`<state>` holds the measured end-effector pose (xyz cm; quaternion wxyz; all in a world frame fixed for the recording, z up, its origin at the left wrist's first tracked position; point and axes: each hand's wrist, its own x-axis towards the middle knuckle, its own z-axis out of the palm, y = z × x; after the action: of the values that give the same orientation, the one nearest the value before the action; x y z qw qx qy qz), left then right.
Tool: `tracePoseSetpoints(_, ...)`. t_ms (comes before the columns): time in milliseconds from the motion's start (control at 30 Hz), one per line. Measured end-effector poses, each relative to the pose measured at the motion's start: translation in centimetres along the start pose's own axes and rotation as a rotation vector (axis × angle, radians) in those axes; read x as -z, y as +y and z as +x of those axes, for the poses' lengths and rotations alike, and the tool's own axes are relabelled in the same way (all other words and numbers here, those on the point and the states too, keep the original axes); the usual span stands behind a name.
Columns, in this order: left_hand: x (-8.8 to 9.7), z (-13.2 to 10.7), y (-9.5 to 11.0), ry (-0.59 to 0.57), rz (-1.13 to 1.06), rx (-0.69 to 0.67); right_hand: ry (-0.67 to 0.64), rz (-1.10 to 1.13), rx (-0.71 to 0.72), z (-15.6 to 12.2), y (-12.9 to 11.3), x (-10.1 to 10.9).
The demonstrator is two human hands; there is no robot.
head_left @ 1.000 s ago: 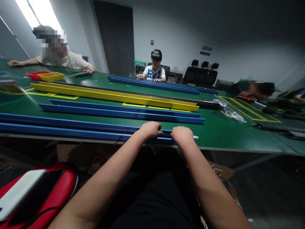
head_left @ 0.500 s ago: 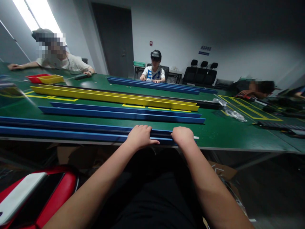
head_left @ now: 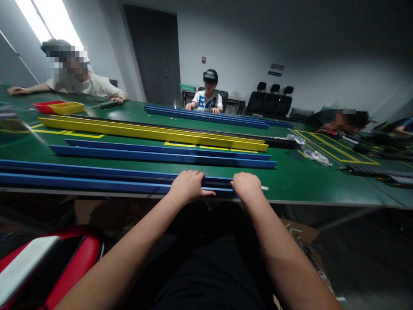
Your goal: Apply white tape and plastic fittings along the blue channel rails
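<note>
Blue rail (head_left: 97, 182) lies lengthwise along the near edge of the green counter (head_left: 309, 183). The left hand (head_left: 187, 187) rests over it, thumb spread away from the fingers. The right hand (head_left: 248, 188) curls over it near one end; whether it pinches anything, I cannot tell. Farther back lies a yellow rail (head_left: 155, 134).

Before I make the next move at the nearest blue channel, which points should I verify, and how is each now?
1. Left hand lies across the nearest blue channel, thumb out: ok.
2. Right hand near that channel's right end: ok.
3. Right hand's grip: cannot tell, fingers mostly hidden.
4. White tip beside right hand, properly seated: cannot tell.
5. Yellow channel apart from both hands: ok.
6. Co-workers' hands away from nearest channel: ok.
</note>
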<state>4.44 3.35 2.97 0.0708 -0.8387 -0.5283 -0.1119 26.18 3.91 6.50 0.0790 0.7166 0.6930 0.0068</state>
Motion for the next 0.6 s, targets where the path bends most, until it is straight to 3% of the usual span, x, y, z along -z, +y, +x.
tracePoseSetpoints(600,-0.08,0.34,-0.35,-0.025,0.007,-0.044,0.032,0.007,-0.011,-0.15,0.15,-0.13)
